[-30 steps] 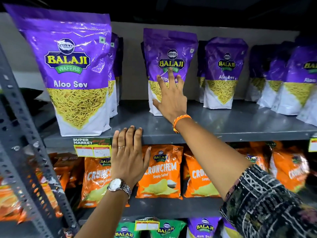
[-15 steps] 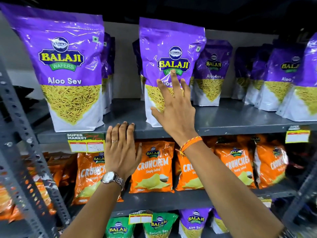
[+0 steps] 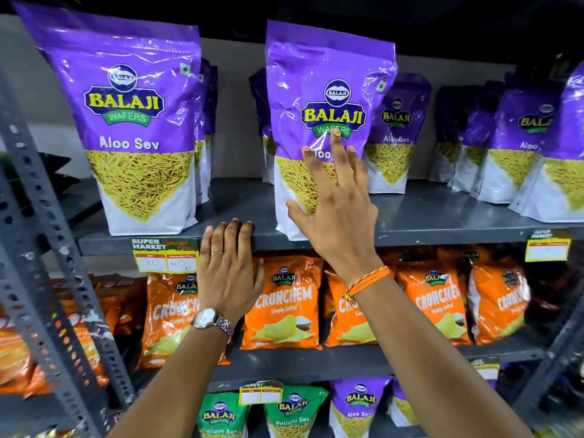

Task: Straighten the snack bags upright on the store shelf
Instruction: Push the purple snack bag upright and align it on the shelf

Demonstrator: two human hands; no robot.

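Observation:
A purple Aloo Sev bag point(image 3: 328, 74) stands upright at the front edge of the grey top shelf point(image 3: 442, 222), near the middle. My right hand point(image 3: 335, 213) lies flat against its front with the fingers spread, holding nothing. Another purple Aloo Sev bag point(image 3: 132, 121) stands upright at the front left. My left hand point(image 3: 227, 270) rests on the shelf's front edge between the two bags, fingers together over the lip. More purple bags point(image 3: 398, 131) stand farther back and to the right.
Orange Crunchem bags point(image 3: 284, 301) fill the shelf below. Green and purple bags point(image 3: 294, 412) sit on the lowest shelf. A perforated grey upright point(image 3: 41, 248) runs down the left side. Price tags point(image 3: 164, 257) hang on the shelf edge.
The middle purple bag has come forward from the back of the shelf to its front edge, with my right hand staying against its front. My left hand has kept its place.

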